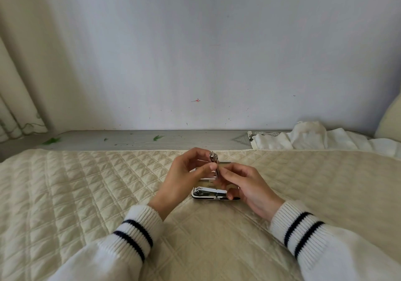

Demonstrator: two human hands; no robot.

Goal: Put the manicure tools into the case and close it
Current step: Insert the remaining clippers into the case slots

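Note:
A small open manicure case [208, 198] lies on the quilted bed cover, its lid partly hidden behind my hands. A large silver nail clipper [209, 192] rests in the case's near half. Above the case I hold a smaller metal nail clipper [214, 161] upright. My left hand [184, 177] pinches its upper part between thumb and fingers. My right hand [245, 185] grips its lower end. The rest of the case's inside is covered by my fingers.
The cream quilted cover [86, 194] spreads to all sides. A grey ledge [141, 139] with green leaf scraps runs along the wall behind. White crumpled cloth [308, 138] lies at the back right, a curtain [15, 107] hangs at the left.

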